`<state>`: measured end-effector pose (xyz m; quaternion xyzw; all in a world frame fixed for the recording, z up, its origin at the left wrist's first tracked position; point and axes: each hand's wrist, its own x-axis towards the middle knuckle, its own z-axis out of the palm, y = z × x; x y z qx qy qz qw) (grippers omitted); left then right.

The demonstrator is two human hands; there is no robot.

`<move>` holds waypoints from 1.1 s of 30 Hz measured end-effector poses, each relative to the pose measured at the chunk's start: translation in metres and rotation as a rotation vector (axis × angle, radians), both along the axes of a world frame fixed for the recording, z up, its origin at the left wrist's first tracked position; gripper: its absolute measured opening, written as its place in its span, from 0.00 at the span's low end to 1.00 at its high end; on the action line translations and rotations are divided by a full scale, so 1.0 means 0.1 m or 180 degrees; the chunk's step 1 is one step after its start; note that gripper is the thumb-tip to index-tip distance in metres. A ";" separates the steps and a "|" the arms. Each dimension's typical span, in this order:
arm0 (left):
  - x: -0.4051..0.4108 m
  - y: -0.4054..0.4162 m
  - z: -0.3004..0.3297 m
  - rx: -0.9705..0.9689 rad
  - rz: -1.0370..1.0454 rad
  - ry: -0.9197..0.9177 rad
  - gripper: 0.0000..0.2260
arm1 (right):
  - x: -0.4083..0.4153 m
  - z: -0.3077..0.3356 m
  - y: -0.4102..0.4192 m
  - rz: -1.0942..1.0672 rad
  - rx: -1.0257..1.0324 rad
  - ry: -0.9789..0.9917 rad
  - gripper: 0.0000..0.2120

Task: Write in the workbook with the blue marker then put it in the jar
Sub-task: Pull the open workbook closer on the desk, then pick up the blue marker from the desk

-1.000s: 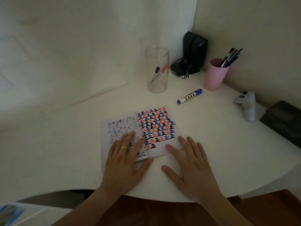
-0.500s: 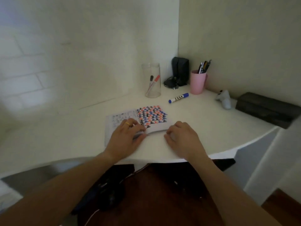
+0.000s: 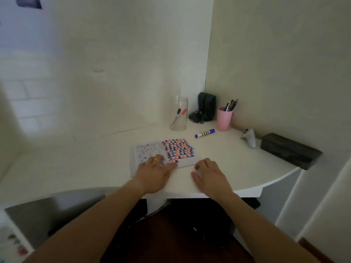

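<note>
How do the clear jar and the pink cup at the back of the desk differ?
The clear jar is see-through and taller; the pink cup is opaque and shorter. The jar holds two markers, one black-capped and one red-capped, leaning well below its rim; the cup holds several dark pens that stick out above its rim. The jar stands left of the black speaker, the cup right of it. Both stand upright and open-topped on the white desk.
</note>
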<state>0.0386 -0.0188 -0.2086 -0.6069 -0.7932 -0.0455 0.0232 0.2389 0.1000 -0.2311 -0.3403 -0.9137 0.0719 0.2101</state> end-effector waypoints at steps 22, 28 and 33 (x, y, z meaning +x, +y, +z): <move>-1.14 1.48 0.06 0.0308 -0.0672 0.0434 0.33 | -1.29 0.23 1.86 -0.0667 0.0431 -0.0474 0.35; -1.12 1.49 0.05 0.0393 -0.0755 0.0455 0.31 | -1.27 0.11 2.06 -0.0573 0.0251 -0.0433 0.34; -1.09 1.49 0.08 0.0319 -0.0713 0.0425 0.31 | -1.27 0.15 1.99 -0.0195 0.0428 -0.0197 0.21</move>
